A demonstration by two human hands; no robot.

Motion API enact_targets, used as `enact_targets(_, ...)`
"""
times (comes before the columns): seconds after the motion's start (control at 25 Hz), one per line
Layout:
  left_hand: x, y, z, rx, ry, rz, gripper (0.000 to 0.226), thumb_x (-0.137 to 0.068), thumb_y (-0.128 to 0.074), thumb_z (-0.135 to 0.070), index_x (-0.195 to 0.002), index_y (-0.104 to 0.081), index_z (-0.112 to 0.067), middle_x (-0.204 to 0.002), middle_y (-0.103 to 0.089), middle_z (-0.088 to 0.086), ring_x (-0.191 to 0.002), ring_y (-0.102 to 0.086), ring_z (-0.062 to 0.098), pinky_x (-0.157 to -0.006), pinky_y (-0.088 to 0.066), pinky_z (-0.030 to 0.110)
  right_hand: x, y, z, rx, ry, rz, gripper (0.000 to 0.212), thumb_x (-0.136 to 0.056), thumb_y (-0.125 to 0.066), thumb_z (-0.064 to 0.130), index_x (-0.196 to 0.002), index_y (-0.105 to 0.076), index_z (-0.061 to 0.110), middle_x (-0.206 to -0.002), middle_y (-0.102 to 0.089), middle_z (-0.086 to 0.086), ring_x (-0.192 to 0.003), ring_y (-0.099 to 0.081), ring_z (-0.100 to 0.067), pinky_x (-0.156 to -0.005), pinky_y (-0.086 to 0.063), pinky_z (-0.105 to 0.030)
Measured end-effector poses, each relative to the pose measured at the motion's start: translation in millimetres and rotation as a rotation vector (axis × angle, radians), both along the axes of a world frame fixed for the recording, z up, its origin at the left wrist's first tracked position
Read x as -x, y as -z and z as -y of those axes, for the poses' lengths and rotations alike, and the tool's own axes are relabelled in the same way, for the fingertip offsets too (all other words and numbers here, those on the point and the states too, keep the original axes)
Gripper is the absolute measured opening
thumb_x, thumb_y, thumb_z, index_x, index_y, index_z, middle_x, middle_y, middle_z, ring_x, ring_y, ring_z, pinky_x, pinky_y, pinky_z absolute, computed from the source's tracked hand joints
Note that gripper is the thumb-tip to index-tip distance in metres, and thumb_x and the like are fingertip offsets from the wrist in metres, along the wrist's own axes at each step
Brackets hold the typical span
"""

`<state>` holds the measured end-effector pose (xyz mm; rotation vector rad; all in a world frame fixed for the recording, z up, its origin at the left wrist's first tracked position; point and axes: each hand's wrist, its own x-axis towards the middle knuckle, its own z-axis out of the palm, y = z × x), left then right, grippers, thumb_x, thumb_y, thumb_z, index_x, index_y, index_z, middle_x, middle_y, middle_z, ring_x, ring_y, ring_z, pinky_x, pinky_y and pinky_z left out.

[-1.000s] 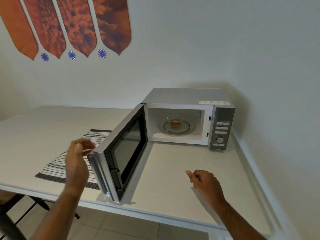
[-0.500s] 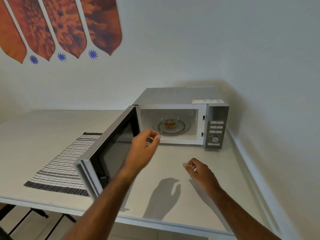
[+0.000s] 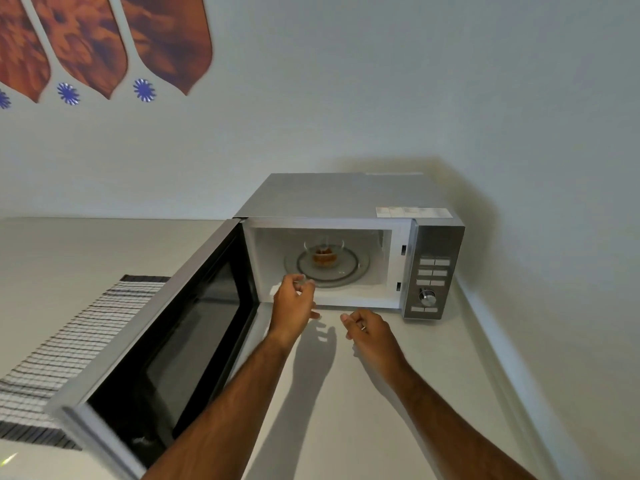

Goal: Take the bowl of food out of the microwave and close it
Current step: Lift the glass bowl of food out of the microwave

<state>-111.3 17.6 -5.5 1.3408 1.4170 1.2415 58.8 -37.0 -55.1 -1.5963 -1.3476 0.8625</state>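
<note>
A silver microwave (image 3: 346, 199) stands at the back right of the table, its door (image 3: 166, 344) swung wide open to the left. Inside, a clear glass bowl (image 3: 324, 252) with orange-brown food sits in the middle of the glass turntable (image 3: 353, 268). My left hand (image 3: 292, 301) is at the front lip of the cavity, fingers loosely curled and holding nothing, short of the bowl. My right hand (image 3: 369, 332) hovers over the table just in front of the microwave, fingers apart and bare of any object, a ring on one finger.
A black-and-white striped placemat (image 3: 79, 337) lies on the white table (image 3: 398, 393) left of the open door. The wall runs close along the microwave's right side. Orange petal-shaped decorations (image 3: 86, 39) hang on the back wall.
My left hand left the door's edge and reached forward to the microwave's opening. My right hand moved forward toward the microwave. The view has come closer.
</note>
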Motion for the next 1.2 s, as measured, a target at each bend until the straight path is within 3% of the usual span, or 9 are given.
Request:
enact_targets(0.28, -14.1, -1.9, -112.1, 0.1, -0.02, 0.1, 0.024, -0.109, -0.055, -0.028, -0.131, -0.054, -0.019, -0.095, -0.074, 0.016, -0.072, -0.077, 0.035, -0.052, -0.065, 0.038, 13.2, -12.9, -115.0, -0.056, -0.003, -0.113, 0.016, -0.101, -0.062, 0.047, -0.108, -0.069, 0.033, -0.084, -0.076, 0.006, -0.071, -0.073, 0.0, -0.069, -0.056, -0.027)
enact_targets(0.36, -13.6, -2.0, -139.2, 0.098, -0.03, 0.09, 0.022, -0.109, -0.053, -0.022, -0.13, -0.055, -0.021, -0.095, -0.074, 0.016, -0.07, -0.076, 0.033, -0.051, -0.064, 0.037, 14.8, -14.2, -145.1, -0.06, 0.011, -0.12, 0.019, -0.101, -0.063, 0.046, -0.113, -0.068, 0.033, -0.08, -0.074, 0.011, -0.069, -0.071, -0.004, -0.069, -0.056, -0.029)
enact_targets(0.44, -12.6, 3.9, -168.4, 0.096, -0.045, 0.022, 0.025, -0.109, -0.053, -0.024, -0.133, -0.058, -0.021, -0.108, -0.075, 0.014, -0.084, -0.076, 0.031, -0.061, -0.061, 0.033, 14.1, -15.2, -176.2, -0.066, 0.046, -0.128, 0.018, -0.101, -0.063, 0.042, -0.11, -0.071, 0.028, -0.069, -0.071, 0.018, -0.066, -0.065, -0.008, -0.065, -0.053, -0.03)
enact_targets(0.56, -9.8, 14.5, -203.8, 0.099, -0.069, -0.104, 0.039, -0.108, -0.058, -0.033, -0.139, -0.065, -0.011, -0.133, -0.072, 0.018, -0.116, -0.07, 0.039, -0.095, -0.059, 0.041, 5.7, -20.4, -211.6, -0.13, 0.146, -0.16, 0.028, -0.101, -0.065, 0.038, -0.119, -0.074, 0.019, -0.105, -0.079, 0.006, -0.096, -0.072, -0.021, -0.088, -0.058, -0.038)
enact_targets(0.64, -8.6, 18.3, -216.7, 0.147, -0.063, -0.111, 0.047, -0.105, -0.062, -0.04, -0.143, -0.065, -0.012, -0.141, -0.07, 0.017, -0.125, -0.067, 0.039, -0.103, -0.057, 0.042, -2.0, -23.8, -229.9, -0.134, 0.154, -0.161, 0.031, -0.1, -0.069, 0.04, -0.119, -0.073, 0.016, -0.119, -0.078, -0.008, -0.116, -0.071, -0.032, -0.101, -0.055, -0.041)
enact_targets(0.72, -8.1, 22.3, -228.8, 0.188, -0.057, -0.119, 0.051, -0.102, -0.068, -0.042, -0.143, -0.065, -0.012, -0.14, -0.07, 0.016, -0.124, -0.068, 0.038, -0.098, -0.058, 0.037, -8.0, -27.1, -246.9, -0.076, 0.167, -0.12, 0.038, -0.098, -0.073, 0.04, -0.13, -0.07, 0.019, -0.131, -0.074, -0.013, -0.129, -0.064, -0.037, -0.105, -0.048, -0.039)
enact_targets(0.84, -11.2, 28.7, -241.9, 0.243, -0.036, -0.152, 0.048, -0.097, -0.072, -0.045, -0.136, -0.069, -0.017, -0.126, -0.074, 0.01, -0.105, -0.074, 0.037, -0.067, -0.064, 0.032, -13.8, -24.0, -267.9, -0.05, 0.151, 0.048, 0.048, -0.101, -0.069, 0.034, -0.144, -0.062, 0.015, -0.154, -0.06, -0.011, -0.146, -0.051, -0.034, -0.118, -0.038, -0.038)
enact_targets(1.04, -18.5, 35.6, -250.8, 0.133, -0.046, -0.219, 0.041, -0.103, -0.068, -0.032, -0.14, -0.069, -0.016, -0.147, -0.067, 0.012, -0.134, -0.062, 0.036, -0.108, -0.049, 0.033, -18.2, -10.0, -281.1, -0.001, 0.054, 0.115, 0.041, -0.104, -0.065, 0.031, -0.14, -0.065, 0.01, -0.151, -0.062, -0.013, -0.145, -0.051, -0.031, -0.121, -0.039, -0.038)
enact_targets(1.2, -20.9, 34.0, -248.8, 0.082, -0.08, -0.269, 0.037, -0.105, -0.066, -0.025, -0.139, -0.07, -0.013, -0.148, -0.066, 0.014, -0.136, -0.06, 0.035, -0.098, -0.041, 0.022, -11.5, -9.9, -280.0, -0.035, 0.117, 0.029, 0.041, -0.101, -0.071, 0.032, -0.138, -0.066, 0.016, -0.149, -0.065, -0.011, -0.142, -0.054, -0.033, -0.115, -0.041, -0.034)
